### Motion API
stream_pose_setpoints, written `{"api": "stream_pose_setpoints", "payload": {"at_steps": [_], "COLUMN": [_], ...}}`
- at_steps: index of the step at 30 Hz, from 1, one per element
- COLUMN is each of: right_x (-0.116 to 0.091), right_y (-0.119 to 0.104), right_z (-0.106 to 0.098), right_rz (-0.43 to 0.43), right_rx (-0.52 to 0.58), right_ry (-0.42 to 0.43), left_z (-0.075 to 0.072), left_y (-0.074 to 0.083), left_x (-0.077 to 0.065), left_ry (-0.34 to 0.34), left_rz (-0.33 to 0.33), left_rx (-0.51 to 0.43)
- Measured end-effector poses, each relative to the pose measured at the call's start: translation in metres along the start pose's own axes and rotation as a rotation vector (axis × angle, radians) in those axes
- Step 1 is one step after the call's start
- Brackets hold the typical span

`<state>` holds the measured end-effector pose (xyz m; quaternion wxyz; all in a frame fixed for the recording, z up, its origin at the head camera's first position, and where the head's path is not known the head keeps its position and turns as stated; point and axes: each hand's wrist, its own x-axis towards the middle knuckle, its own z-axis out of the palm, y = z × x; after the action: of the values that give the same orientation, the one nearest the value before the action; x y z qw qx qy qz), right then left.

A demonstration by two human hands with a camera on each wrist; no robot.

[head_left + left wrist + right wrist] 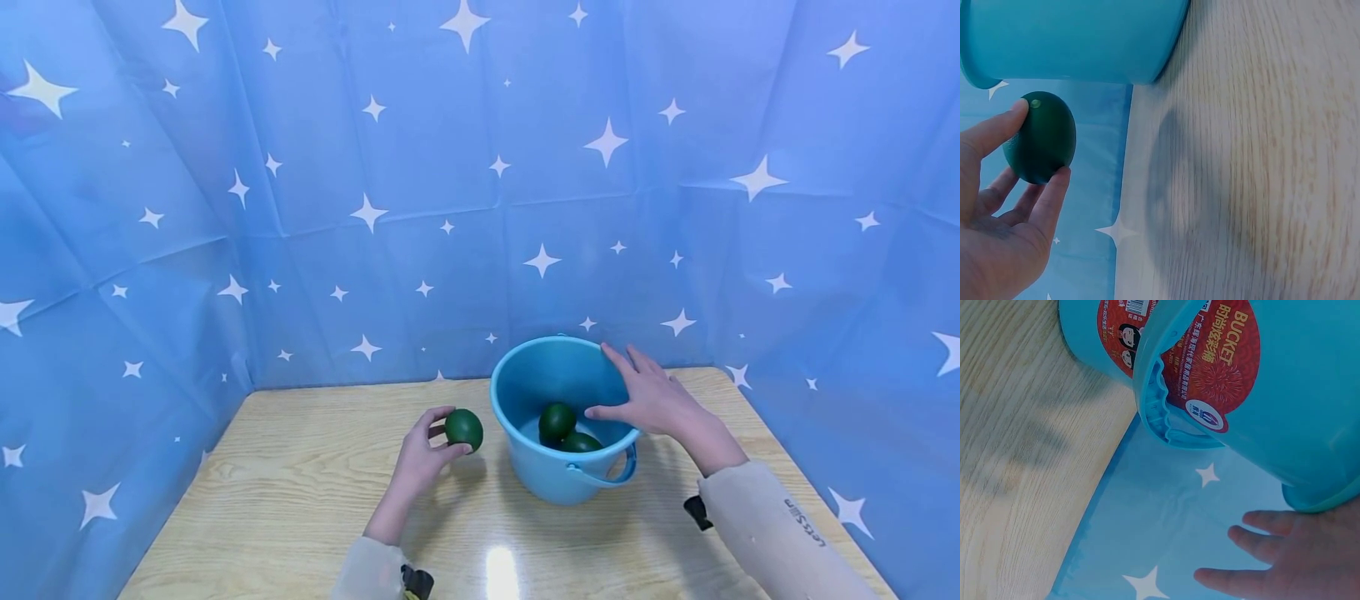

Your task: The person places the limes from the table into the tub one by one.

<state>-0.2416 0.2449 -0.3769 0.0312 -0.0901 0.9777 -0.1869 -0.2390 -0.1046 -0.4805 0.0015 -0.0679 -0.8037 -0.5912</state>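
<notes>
My left hand (422, 454) holds a dark green avocado (464, 430) above the table, left of the blue bucket (543, 475). In the left wrist view, thumb and fingertips pinch this smooth oval fruit, and a pale stem spot shows near the thumb. Inside the bucket lie two more green fruits, one avocado (557, 422) behind and another avocado (582, 442) partly hidden by the front wall. At the bucket's right rim is my right hand (652, 398), fingers spread and fairly straight. Its thumb reaches over the opening; whether it touches the wall I cannot tell.
The bucket stands upright on a light wooden table (300, 483), its handle (618, 475) hanging down at the front right. A red label (1219, 369) is on its side. Blue star-patterned cloth (420, 183) closes off the back and both sides.
</notes>
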Motion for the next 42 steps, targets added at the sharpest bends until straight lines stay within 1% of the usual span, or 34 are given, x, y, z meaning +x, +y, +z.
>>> {"api": "stream_pose_setpoints", "payload": {"at_steps": [10,19,30,42], "right_x": [0.000,0.000,-0.001,-0.001], "right_y": [-0.001,-0.001,-0.002,-0.002], "right_z": [0.000,0.000,0.000,0.000], "right_rz": [0.002,0.004,-0.004,-0.006], "right_rx": [0.006,0.014,0.002,0.001], "right_ry": [-0.001,-0.001,0.007,0.007], "left_z": [-0.003,-0.007,-0.011,-0.013], "left_y": [0.006,0.011,0.015,0.018], "left_x": [-0.002,-0.004,-0.006,-0.006], "left_ry": [0.024,0.041,0.057,0.053], "left_rz": [0.000,0.007,0.018,0.036], "left_rx": [-0.007,-0.036,-0.050,-0.054]}}
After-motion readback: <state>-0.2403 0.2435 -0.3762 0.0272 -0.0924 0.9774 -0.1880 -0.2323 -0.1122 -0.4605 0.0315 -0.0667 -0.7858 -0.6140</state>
